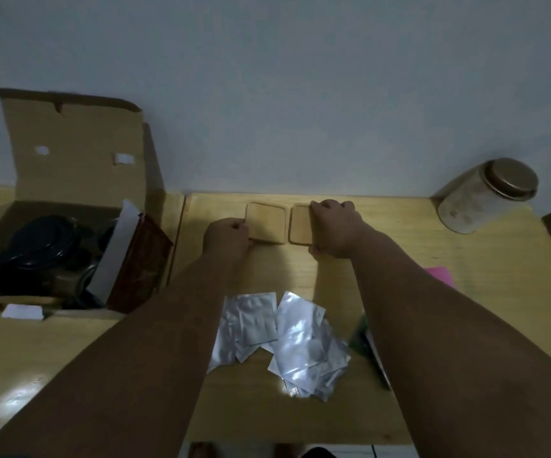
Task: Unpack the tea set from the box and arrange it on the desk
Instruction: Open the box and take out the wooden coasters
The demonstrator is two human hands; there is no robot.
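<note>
My left hand pinches the left edge of the left coaster, and my right hand lies clamped over the right coaster, fingers at its far edge, thumb at its near one; both wooden pieces lie flat at upper centre of the tabletop, just beside each other, long axes running away from me toward the wall. Risks, as I judge them: a careless nudge skews the pair; my forearms drag the foil packets below; the dark teaware waits in the box at left.
</note>
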